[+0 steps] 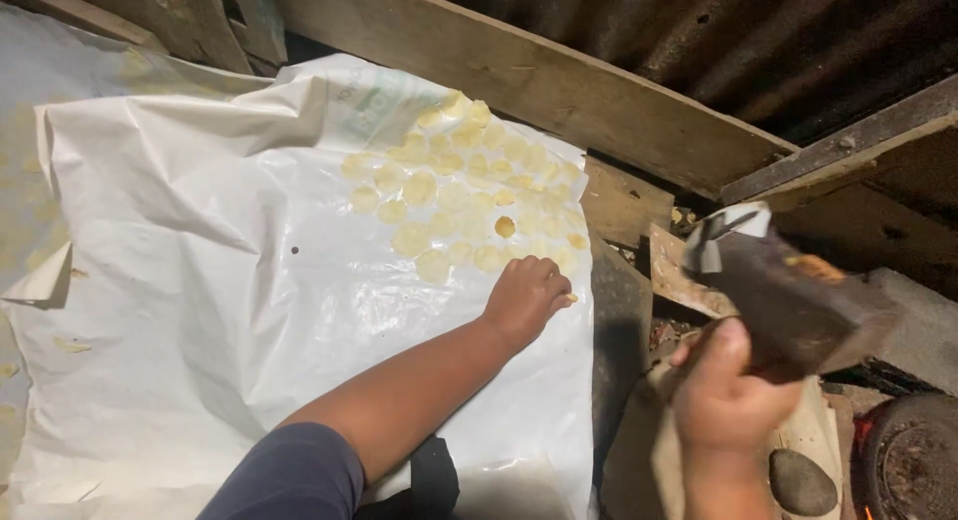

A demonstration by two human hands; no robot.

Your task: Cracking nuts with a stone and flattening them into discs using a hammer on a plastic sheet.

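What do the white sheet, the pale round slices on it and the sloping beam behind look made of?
White sheet: thin plastic film by the look, glossy, with creases and glare. Round slices: thin, pale yellow and translucent, probably sliced food laid flat; which kind cannot be told. Beam: rough sawn wood, matte, with visible grain. The left hand rests at the edge of the slices.

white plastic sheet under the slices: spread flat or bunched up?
Spread, not quite flat: the white plastic sheet lies open under the pale slices, with wrinkles and a folded-over left edge.
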